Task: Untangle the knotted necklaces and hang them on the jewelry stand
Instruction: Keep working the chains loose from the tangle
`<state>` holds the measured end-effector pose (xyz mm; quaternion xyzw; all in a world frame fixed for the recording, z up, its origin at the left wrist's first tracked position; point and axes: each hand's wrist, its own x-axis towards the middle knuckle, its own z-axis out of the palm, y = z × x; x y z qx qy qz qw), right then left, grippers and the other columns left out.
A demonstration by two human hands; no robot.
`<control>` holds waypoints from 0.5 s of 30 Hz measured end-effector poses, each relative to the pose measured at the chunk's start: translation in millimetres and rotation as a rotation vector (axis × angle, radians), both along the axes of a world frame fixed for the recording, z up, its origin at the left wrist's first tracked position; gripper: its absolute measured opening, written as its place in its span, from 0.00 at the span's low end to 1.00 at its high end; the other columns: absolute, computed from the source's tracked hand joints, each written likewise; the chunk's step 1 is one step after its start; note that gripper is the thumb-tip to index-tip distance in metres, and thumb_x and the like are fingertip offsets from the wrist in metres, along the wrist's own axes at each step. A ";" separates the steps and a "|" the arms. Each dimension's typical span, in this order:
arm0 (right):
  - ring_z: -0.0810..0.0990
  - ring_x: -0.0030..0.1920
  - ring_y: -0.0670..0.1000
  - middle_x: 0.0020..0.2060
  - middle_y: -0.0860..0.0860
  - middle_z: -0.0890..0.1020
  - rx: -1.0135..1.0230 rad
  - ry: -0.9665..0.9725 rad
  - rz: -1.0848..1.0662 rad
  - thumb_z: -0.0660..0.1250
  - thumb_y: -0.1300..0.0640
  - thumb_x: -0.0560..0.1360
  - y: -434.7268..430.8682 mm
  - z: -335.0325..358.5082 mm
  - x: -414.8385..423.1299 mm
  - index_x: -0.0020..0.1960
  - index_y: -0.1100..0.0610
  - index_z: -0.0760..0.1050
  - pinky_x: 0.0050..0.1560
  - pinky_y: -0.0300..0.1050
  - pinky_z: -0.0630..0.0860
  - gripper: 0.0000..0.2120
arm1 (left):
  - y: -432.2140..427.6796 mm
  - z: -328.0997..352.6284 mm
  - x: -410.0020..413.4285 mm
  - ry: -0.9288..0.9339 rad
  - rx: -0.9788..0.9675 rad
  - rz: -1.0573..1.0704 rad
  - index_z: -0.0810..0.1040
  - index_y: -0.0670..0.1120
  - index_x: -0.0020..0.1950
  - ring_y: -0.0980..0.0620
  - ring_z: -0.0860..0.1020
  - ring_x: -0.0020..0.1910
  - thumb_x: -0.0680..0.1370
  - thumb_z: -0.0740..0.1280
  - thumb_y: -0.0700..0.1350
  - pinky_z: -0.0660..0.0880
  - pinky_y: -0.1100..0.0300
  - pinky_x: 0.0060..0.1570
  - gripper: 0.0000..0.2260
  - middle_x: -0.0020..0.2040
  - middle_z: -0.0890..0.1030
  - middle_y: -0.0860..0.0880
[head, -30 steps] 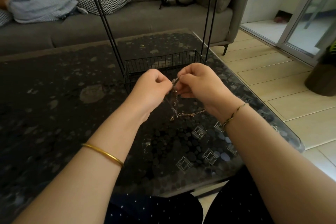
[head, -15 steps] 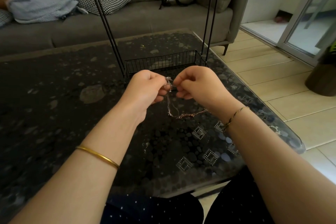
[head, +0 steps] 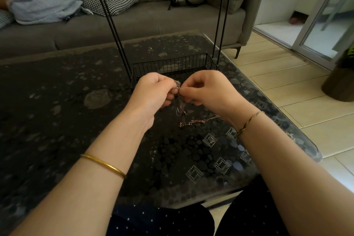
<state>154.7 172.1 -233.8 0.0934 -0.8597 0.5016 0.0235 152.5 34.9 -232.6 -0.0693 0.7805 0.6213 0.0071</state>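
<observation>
**Two hands, one knot of chains**

One tangled bunch of necklaces (head: pixel 178 84) hangs between two hands above the dark table (head: pixel 57 105), just in front of the one black wire jewelry stand (head: pixel 172 64). The number of chains cannot be told. The left hand (head: pixel 153 92) and right hand (head: pixel 208 90), fingers curled, each pinch the knot at its top. One rose-gold strand (head: pixel 201 120) trails onto the table. One gold bangle (head: pixel 103 165) circles the left wrist, one cord bracelet (head: pixel 247 122) the right.
</observation>
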 end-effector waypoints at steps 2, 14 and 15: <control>0.77 0.34 0.48 0.34 0.53 0.81 0.011 0.056 -0.012 0.69 0.61 0.73 1.2 0.3 -1.0 0.40 0.58 0.78 0.42 0.48 0.78 0.03 | 1.1 0.1 0.0 -0.010 -0.030 -0.004 0.77 0.45 0.39 0.53 0.76 0.40 0.77 0.64 0.39 0.75 0.59 0.42 0.07 0.38 0.79 0.49; 0.74 0.30 0.47 0.29 0.50 0.78 0.084 -0.038 0.026 0.66 0.63 0.71 0.9 3.9 1.1 0.39 0.59 0.77 0.36 0.45 0.76 0.03 | 4.6 -0.8 0.8 -0.142 0.150 -0.029 0.75 0.46 0.43 0.53 0.76 0.40 0.78 0.63 0.39 0.73 0.60 0.39 0.05 0.40 0.78 0.49; 0.73 0.29 0.46 0.28 0.50 0.77 0.085 -0.057 0.025 0.66 0.63 0.71 0.4 4.9 0.9 0.38 0.58 0.76 0.34 0.41 0.74 0.03 | 5.2 -0.4 1.6 -0.151 0.192 -0.038 0.75 0.46 0.43 0.54 0.76 0.40 0.78 0.63 0.39 0.72 0.61 0.38 0.05 0.40 0.78 0.49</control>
